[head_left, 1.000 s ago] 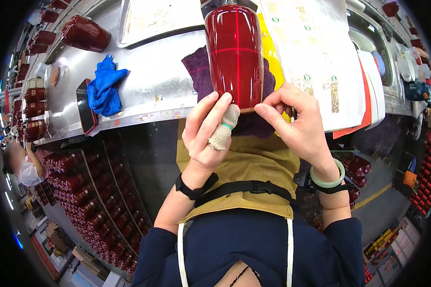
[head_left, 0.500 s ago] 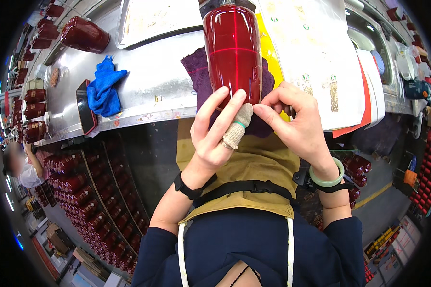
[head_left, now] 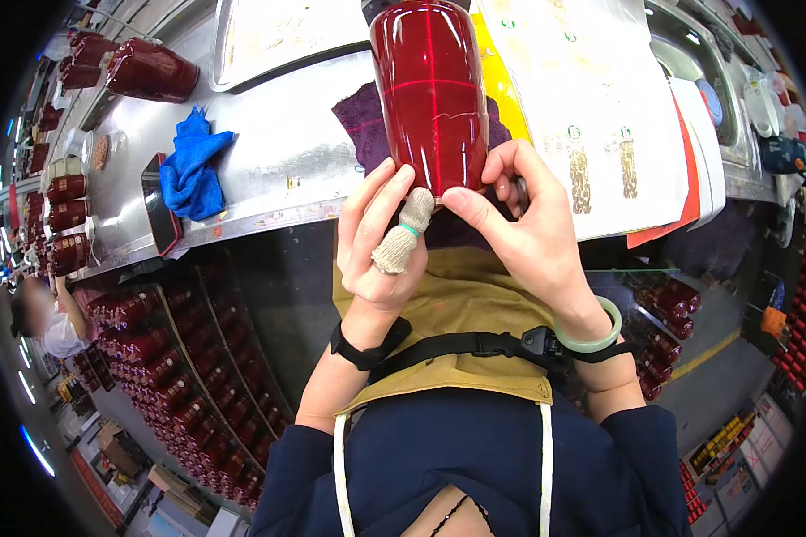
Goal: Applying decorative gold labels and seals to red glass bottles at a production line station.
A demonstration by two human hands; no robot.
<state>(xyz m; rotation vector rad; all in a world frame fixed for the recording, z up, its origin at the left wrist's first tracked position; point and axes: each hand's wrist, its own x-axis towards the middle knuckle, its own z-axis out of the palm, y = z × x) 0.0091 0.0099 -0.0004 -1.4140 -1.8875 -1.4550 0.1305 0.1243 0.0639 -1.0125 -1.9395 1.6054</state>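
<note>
A glossy dark red bottle lies on a purple cloth, its near end toward me. Thin bright red lines cross on its surface, and a faint irregular edge shows right of the middle. My left hand holds the near left side with its fingertips; a knitted cover with a green band wraps the thumb. At the near right side, my right hand curls its fingers around the bottle, thumb against the near end. Its inner fingertips are partly hidden.
Left on the metal table are a blue cloth, a phone and another red bottle. Printed white sheets lie right, a white tray behind. Racks of red bottles stand below; another person is far left.
The left fingers have slid from the bottle's top surface to its left side. My right hand has opened from a pinch and moved onto the near right side. The view has shifted slightly.
</note>
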